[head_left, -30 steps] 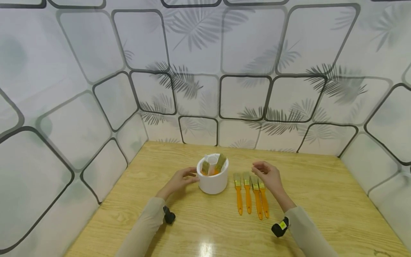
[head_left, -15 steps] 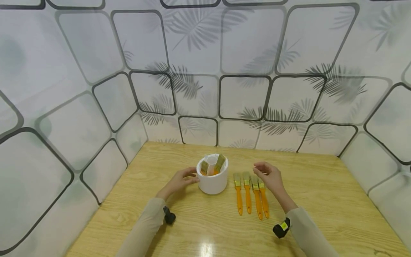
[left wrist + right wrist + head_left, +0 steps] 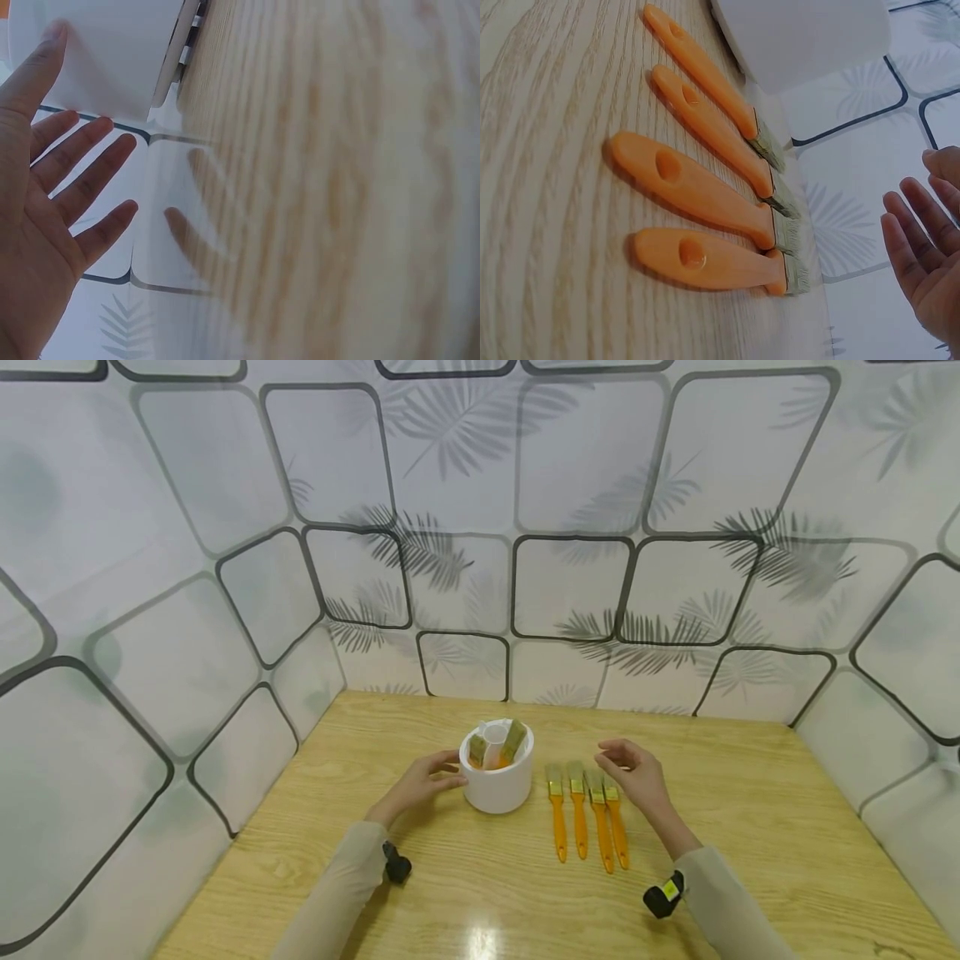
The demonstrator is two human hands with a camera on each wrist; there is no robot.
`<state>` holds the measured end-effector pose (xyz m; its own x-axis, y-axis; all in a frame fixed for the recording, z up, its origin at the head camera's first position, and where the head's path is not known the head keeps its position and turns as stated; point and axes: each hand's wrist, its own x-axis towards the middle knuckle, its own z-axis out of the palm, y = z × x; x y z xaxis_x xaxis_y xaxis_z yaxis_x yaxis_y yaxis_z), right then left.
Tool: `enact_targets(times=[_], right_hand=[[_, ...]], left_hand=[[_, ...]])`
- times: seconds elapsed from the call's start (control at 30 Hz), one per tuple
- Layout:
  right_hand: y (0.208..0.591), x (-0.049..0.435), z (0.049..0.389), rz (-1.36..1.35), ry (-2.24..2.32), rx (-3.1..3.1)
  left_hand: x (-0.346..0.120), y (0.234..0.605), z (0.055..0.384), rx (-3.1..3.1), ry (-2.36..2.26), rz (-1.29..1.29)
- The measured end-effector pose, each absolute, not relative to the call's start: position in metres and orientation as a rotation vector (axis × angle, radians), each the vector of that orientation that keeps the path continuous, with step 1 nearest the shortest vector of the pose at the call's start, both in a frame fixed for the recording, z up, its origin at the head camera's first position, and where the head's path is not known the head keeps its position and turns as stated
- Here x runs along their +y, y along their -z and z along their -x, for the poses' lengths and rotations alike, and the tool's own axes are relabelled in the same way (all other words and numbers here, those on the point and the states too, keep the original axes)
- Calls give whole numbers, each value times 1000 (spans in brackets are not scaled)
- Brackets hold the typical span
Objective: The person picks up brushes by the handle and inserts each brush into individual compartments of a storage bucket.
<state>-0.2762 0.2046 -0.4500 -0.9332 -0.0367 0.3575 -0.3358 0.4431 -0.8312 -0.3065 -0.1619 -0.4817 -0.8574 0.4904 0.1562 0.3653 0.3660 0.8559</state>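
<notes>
A round white container (image 3: 498, 793) stands upright on the table. Inside it lean two paintbrushes (image 3: 513, 743), bristles up, around a white central tube (image 3: 495, 734). My left hand (image 3: 417, 787) is at its left side with fingers loosely spread; in the left wrist view the thumb (image 3: 46, 56) rests against the white wall. Right of the container, several orange-handled paintbrushes (image 3: 558, 828) lie side by side, bristles pointing away from me. Beyond their bristle ends, my right hand (image 3: 637, 777) hovers with bent, relaxed fingers and nothing in it. The right wrist view shows the same brush handles (image 3: 694, 187) close up.
The light wood-grain table (image 3: 420, 893) meets a patterned wall covering (image 3: 465, 585) at the back and on both sides. Each wrist carries a small black camera, one at the left sleeve (image 3: 396, 865) and one at the right sleeve (image 3: 663, 897).
My right hand has drifted slightly to the right, away from the container. The left hand, the container and the brushes stay where they were.
</notes>
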Motion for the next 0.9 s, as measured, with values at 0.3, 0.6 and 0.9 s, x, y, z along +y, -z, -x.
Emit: enact_targets(times=[0.3, 0.6, 0.9], right_hand=[[452, 209, 274, -307, -1454, -2427], [453, 213, 273, -295, -1418, -2459], [464, 221, 278, -285, -1417, -2463]], left_hand=[[-163, 498, 316, 2525, -1492, -767], [-166, 514, 329, 2574, -1465, -708], [-165, 515, 328, 2584, -1450, -706]])
